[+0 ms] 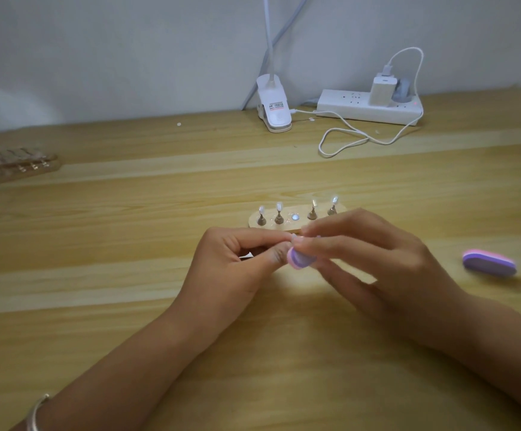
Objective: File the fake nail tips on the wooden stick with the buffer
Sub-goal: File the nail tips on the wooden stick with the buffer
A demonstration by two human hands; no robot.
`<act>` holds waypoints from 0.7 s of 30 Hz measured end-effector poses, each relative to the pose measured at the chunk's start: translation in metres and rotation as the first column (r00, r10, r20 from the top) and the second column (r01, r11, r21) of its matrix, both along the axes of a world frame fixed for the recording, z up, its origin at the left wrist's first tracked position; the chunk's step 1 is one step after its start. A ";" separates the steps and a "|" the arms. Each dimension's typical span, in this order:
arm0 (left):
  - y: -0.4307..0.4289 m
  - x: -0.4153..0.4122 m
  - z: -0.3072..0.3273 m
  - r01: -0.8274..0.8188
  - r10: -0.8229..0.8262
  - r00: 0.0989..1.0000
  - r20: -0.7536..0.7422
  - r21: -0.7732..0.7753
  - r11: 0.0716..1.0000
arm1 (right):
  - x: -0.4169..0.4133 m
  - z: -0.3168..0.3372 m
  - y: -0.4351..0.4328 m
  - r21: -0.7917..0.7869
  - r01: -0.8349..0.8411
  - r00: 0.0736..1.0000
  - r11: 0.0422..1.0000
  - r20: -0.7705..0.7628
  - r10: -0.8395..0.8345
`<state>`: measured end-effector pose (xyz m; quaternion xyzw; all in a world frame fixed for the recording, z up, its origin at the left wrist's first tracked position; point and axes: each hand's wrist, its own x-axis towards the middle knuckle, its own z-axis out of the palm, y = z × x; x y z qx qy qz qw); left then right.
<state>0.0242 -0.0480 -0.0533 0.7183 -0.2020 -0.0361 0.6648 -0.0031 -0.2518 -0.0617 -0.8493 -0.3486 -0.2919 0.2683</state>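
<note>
Buffer [298, 259] crosswise before wooden stick [267, 226]

The right hand [377, 259] is gripping it, long axis running roughly left-right, rounded end pointing at the left hand [234, 262], whose fingers are curling into a pinch; what they are pinching is hidden. Four nail tips [279, 206] are standing upright on the stick.

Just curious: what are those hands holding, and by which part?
The right hand grips the purple buffer by one end; the left hand pinches a small item at its fingertips, too hidden to name.
</note>
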 end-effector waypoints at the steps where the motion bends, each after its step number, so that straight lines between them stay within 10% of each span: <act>1: 0.000 0.000 0.000 -0.004 0.004 1.000 -0.003 -0.003 1.000 | 0.000 -0.001 0.002 -0.018 -0.006 1.000 1.000 0.015 0.007; 21: -0.001 0.000 0.000 0.008 -0.020 0.988 -0.153 -0.072 0.997 | 0.001 0.003 -0.002 0.026 0.020 0.999 0.999 0.039 -0.021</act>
